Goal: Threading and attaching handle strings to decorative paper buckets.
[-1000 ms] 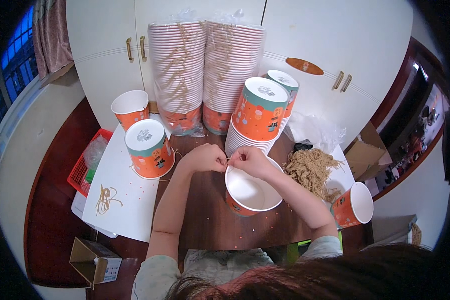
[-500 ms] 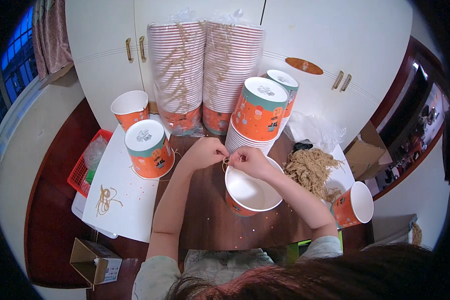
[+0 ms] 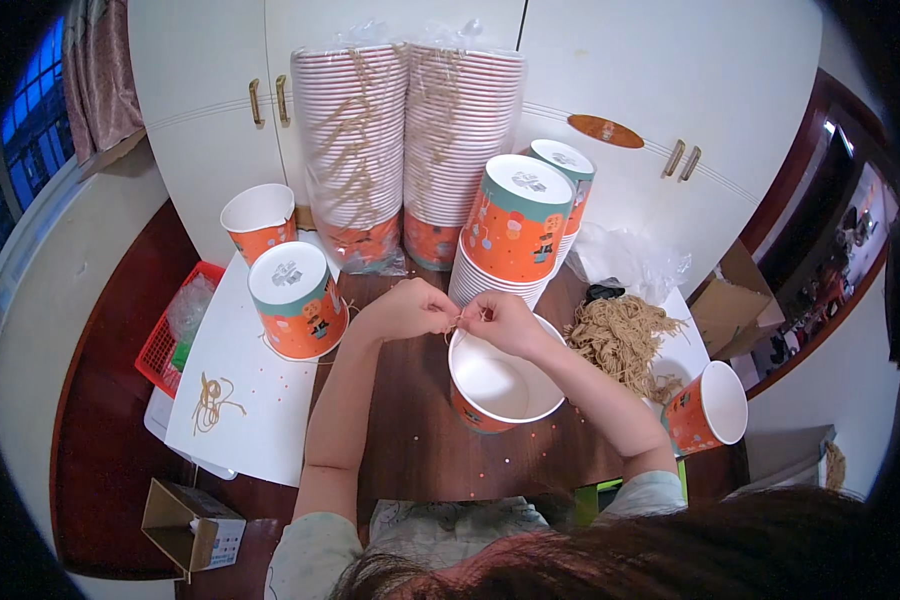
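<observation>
Nearest cam: person's hair and pale sleeves along btm edge, a patterned cloth (image 3: 450,520) on the lap. A small open cardboard box (image 3: 192,522) sat btm-left on the floor.

Both forearms ran up over the dark wood table (image 3: 410,440) and met just above the rim of an open orange paper cup (image 3: 500,385), white inside, upright at table centre. Left hand (image 3: 410,308) and right hand (image 3: 500,322) were nearly touching, fingers curled and pressed together, thumb + forefinger of each pinching a thin tan string (image 3: 460,318) at the cup's far rim. Whether the string passed through the cup wall: couldn't tell, too small.

Left of the arms: white board (image 3: 240,400) w/ a loose tangle of tan cord (image 3: 210,398) on it. Further up the board, an upside-down orange cup (image 3: 298,300), then an upright open cup (image 3: 259,220) behind it. A red basket (image 3: 165,345) w/ clear plastic sat just beside the board's left edge.

Right of the arms: pile of tan cord pieces (image 3: 625,335), near the right elbow; another orange cup (image 3: 708,405) lay tilted, mouth facing right.

Behind the hands: short stack of cups (image 3: 515,235) topped w/ an inverted one, a 2nd inverted cup (image 3: 562,175) behind it. Crumpled clear bag (image 3: 630,262) to the right.

Farthest: two tall wrapped cup stacks (image 3: 410,140) side by side against white cabinet doors (image 3: 660,90) w/ gold handles. Window w/ curtain far left.
</observation>
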The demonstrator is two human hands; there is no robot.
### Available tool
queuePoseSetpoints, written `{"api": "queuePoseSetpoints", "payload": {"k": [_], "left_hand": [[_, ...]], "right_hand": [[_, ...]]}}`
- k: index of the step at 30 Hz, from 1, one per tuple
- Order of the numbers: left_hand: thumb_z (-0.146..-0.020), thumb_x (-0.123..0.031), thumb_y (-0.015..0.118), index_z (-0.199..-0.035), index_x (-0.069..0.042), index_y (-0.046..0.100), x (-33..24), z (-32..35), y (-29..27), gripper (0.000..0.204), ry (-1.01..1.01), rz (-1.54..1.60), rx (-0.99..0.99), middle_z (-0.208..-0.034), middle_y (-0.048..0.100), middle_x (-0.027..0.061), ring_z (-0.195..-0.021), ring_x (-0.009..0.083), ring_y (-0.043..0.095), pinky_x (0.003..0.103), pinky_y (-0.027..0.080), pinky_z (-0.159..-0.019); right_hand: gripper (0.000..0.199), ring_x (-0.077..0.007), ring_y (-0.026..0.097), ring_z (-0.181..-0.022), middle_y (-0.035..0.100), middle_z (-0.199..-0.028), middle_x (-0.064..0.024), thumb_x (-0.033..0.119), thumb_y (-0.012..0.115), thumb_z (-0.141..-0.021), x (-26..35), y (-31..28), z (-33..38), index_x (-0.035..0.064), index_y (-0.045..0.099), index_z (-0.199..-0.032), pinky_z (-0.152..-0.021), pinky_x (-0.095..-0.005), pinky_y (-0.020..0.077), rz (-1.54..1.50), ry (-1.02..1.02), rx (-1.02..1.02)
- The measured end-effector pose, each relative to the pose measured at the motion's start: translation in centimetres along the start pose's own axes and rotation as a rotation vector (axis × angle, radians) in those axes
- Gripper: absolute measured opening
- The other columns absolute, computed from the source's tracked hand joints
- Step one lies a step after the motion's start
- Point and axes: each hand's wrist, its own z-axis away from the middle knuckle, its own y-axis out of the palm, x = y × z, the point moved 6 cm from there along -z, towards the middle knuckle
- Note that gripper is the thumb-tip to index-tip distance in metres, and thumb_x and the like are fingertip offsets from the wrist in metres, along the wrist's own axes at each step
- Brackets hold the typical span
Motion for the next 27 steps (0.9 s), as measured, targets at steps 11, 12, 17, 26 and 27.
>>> {"api": "queuePoseSetpoints", "payload": {"k": [11, 12, 17, 26, 27], "left_hand": [[-0.074, -0.004, 0.058, -0.087, 0.001, 0.062, 0.5, -0.3, 0.2, 0.015, -0.030, 0.123, 0.016, -0.069, 0.062, 0.0039, -0.062, 0.0064, 0.055, 0.021, 0.044, -0.056], [-0.074, -0.003, 0.058, -0.093, 0.001, 0.059, 0.7, -0.3, 0.2, 0.019, -0.014, 0.182, 0.029, -0.071, 0.062, 0.0037, -0.063, 0.0059, 0.055, 0.020, 0.044, -0.056], [-0.076, -0.004, 0.059, -0.111, -0.002, 0.048, -0.1, 0.0, 0.2, 0.037, 0.066, 0.176, 0.110, -0.077, 0.063, 0.0040, -0.069, 0.0053, 0.055, 0.020, 0.043, -0.062], [-0.078, -0.001, 0.054, -0.118, -0.001, 0.040, -0.7, 0.1, 0.5, 0.043, 0.140, 0.191, 0.169, -0.079, 0.062, 0.0042, -0.075, 0.0072, 0.057, 0.021, 0.043, -0.067], [-0.078, 0.000, 0.052, -0.119, -0.001, 0.039, -0.7, 0.0, 0.5, 0.043, 0.154, 0.188, 0.183, -0.079, 0.062, 0.0044, -0.076, 0.0075, 0.057, 0.021, 0.043, -0.068]], "right_hand": [[0.015, -0.0116, 0.056, -0.061, 0.061, -0.067, -0.0045, 0.019, 0.065, -0.071, -0.2, -0.2, 0.2, 0.0047, 0.063, -0.074, -0.059, -0.0268, 0.0449, -0.038, -0.017, 0.026], [0.015, -0.0113, 0.056, -0.062, 0.061, -0.067, -0.0040, 0.019, 0.065, -0.071, -0.2, -0.3, 0.3, 0.0050, 0.063, -0.075, -0.060, -0.0265, 0.0449, -0.043, -0.011, 0.037], [0.016, -0.0106, 0.055, -0.063, 0.060, -0.071, -0.0029, 0.019, 0.065, -0.070, -0.1, -0.9, 0.9, 0.0062, 0.063, -0.080, -0.060, -0.0250, 0.0442, -0.025, 0.030, 0.036], [0.017, -0.0148, 0.054, -0.065, 0.054, -0.078, -0.0026, 0.015, 0.066, -0.070, 4.3, -1.6, 2.3, 0.0094, 0.061, -0.085, -0.057, -0.0260, 0.0439, 0.087, -0.328, -0.136], [0.016, -0.0162, 0.055, -0.066, 0.054, -0.078, -0.0031, 0.016, 0.067, -0.069, 4.3, -1.5, 2.4, 0.0101, 0.062, -0.084, -0.058, -0.0272, 0.0444, 0.123, -0.358, -0.160]]}}
